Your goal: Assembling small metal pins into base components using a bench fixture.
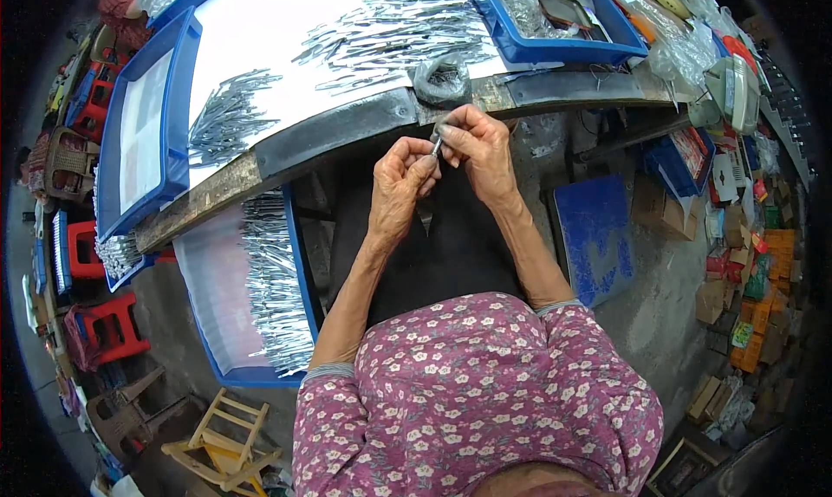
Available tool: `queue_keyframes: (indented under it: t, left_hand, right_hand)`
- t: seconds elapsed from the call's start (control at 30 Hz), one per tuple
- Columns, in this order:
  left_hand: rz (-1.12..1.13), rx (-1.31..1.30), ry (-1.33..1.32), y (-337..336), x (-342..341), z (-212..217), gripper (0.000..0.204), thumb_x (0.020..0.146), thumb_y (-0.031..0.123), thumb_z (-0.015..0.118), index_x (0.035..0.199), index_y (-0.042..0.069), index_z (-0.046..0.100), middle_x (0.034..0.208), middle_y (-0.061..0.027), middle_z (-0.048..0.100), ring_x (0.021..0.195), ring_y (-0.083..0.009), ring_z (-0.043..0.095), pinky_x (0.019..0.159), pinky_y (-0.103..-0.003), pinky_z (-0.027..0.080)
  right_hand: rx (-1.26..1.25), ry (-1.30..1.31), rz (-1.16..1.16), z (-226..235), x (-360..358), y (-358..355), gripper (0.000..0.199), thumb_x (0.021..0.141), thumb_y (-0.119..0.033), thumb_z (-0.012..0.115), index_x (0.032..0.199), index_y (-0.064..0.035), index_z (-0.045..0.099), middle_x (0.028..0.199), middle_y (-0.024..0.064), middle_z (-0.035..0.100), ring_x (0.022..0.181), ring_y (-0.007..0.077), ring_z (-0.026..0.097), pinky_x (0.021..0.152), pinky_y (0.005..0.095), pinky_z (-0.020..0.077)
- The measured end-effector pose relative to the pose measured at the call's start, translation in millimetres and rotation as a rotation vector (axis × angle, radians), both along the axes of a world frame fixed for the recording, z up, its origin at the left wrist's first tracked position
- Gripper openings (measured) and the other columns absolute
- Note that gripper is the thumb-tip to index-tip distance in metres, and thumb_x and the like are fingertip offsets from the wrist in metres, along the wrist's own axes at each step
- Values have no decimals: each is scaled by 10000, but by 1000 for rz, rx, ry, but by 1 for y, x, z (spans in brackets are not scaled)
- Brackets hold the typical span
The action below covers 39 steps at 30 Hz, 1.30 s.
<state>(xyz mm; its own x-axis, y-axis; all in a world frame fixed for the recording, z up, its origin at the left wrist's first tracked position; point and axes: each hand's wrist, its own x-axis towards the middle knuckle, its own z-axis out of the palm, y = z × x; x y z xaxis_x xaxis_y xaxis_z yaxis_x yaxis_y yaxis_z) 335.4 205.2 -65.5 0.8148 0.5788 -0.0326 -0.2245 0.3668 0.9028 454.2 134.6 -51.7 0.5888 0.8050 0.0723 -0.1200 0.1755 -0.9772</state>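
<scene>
My left hand (pixel 399 183) and my right hand (pixel 485 153) meet in front of the table's edge, fingers closed in a pinch. Between their fingertips is a thin silvery metal piece (pixel 436 147), mostly hidden by the fingers. Just beyond them, a grey, rounded lump with a hollow middle (pixel 441 79) sits at the table edge. A broad heap of slim metal strips (pixel 399 38) lies on the white tabletop (pixel 251 29). To its left is a smaller pile of darker grey strips (pixel 229 116).
A blue tray (pixel 180 120) leans at the table's left end. Below it, another blue tray (pixel 307 289) holds many silvery strips. At the far right is a blue bin (pixel 563 53) with plastic bags. Red stools (pixel 117 331), a wooden folding chair (pixel 232 436) and cartons (pixel 663 206) stand around.
</scene>
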Motion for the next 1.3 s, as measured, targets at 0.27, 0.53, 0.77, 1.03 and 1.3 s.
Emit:
queue_keyframes:
  t: [0.27,0.53,0.77,1.03,1.3]
  left_hand:
    - [66,120,62,6,-2,6,85,846,63,507,906,5,523,679,8,508,538,-18,399,469,-151,309]
    - [245,513,197,53,4,27,114,834,61,493,899,-16,547,707,-27,550,635,-78,487,572,-214,396]
    - [440,948,303,124,51,23,152,830,90,496,905,-19,571,811,-139,602,716,-205,572,660,-306,447]
    - [546,1536,569,158,114,27,185,755,27,490,894,69,605,842,-127,581,807,-286,552,719,-398,433]
    - [518,1678,628,173,141,4,197,711,34,524,883,105,588,862,-114,551,883,-282,512,773,-434,374]
  right_hand:
    - [-116,-93,100,11,23,9,99,811,-105,545,813,-11,575,632,2,520,548,46,452,492,177,353]
    - [-316,-904,-185,-4,64,53,197,758,-133,557,863,32,586,766,175,598,719,273,593,658,338,449]
    - [-349,-1031,-207,-7,65,60,197,755,-170,552,820,13,581,795,190,594,752,348,577,673,392,443]
    - [-341,-1069,-280,-9,58,63,170,745,-170,536,745,-5,576,732,183,581,696,358,572,627,411,437]
    - [-289,-993,-195,-7,54,61,158,754,-147,533,794,2,563,775,188,567,741,363,560,662,426,431]
